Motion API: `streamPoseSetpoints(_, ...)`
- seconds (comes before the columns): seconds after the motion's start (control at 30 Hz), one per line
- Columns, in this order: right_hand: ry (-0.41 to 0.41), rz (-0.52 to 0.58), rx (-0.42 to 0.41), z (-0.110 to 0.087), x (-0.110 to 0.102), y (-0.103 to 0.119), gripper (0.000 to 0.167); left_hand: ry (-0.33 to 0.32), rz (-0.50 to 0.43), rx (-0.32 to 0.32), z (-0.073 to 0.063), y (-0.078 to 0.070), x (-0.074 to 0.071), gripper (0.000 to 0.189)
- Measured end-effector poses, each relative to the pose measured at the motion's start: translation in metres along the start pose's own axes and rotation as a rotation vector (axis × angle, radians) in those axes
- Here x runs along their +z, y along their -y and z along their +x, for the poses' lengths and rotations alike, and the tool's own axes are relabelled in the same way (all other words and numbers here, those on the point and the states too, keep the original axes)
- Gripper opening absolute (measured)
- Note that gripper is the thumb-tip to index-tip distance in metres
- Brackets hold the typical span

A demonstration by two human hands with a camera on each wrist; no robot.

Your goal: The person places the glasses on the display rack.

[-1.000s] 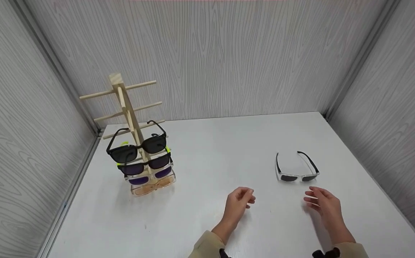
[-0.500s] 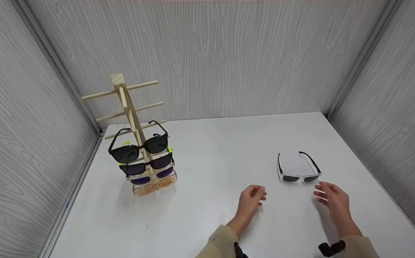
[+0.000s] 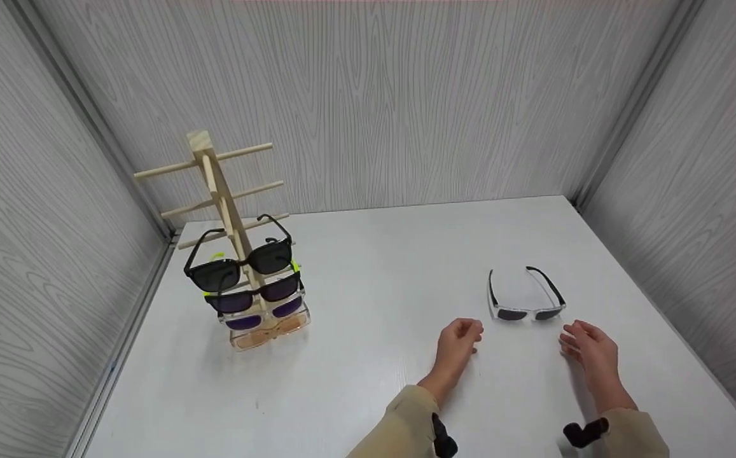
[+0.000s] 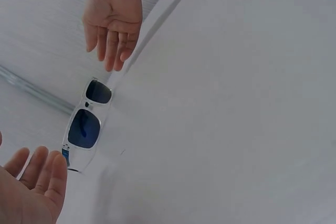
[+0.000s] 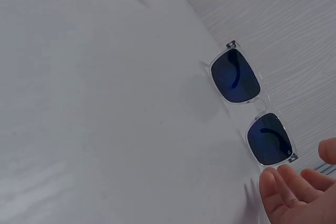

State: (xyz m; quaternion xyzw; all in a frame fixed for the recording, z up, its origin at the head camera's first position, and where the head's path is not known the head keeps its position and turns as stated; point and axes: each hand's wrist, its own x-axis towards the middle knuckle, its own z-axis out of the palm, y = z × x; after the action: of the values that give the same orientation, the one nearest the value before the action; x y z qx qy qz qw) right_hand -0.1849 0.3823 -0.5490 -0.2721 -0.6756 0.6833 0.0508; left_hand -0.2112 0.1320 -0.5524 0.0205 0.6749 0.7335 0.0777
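Observation:
A pair of sunglasses [image 3: 511, 315] with a clear frame, dark lenses and black temples lies unfolded on the white table, temples pointing away. My left hand [image 3: 458, 343] is just left of and nearer than the lenses, fingers loosely bent and holding nothing. On the other side, my right hand [image 3: 595, 351] hovers near the right lens, also holding nothing. In the left wrist view, both hands flank the sunglasses [image 4: 85, 128] with fingers relaxed. Seen from the right wrist, the fingertips of my right hand [image 5: 302, 198] are close beside one hinge; whether they touch it is unclear.
At the left stands a wooden display rack [image 3: 224, 203] with bare upper pegs. Its lower pegs carry several pairs, including black sunglasses [image 3: 215, 276] and orange-tinted glasses [image 3: 253, 339]. Grey wood-grain panels [image 3: 368, 108] wall the table [image 3: 368, 267] at the back and sides.
My left hand has moved right and slightly forward, closer to the sunglasses on the table. My right hand has shifted a little right and forward. The sunglasses and rack stay in place.

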Motion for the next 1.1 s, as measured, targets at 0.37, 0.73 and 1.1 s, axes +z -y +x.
streamPoseSetpoints(0.37,-0.015,-0.017,0.074,0.018,0.003,0.01,0.063,-0.032,-0.056,-0.097,0.023,0.002,0.016,0.026)
streamPoseSetpoints(0.73,0.011,-0.129,0.063,0.036,0.002,0.014,0.064,-0.064,-0.129,-0.2,0.038,0.004,0.033,0.03)
streamPoseSetpoints(1.1,0.008,-0.146,0.115,0.047,0.004,0.02,0.061,-0.036,-0.123,-0.32,0.051,0.0,0.04,0.043)
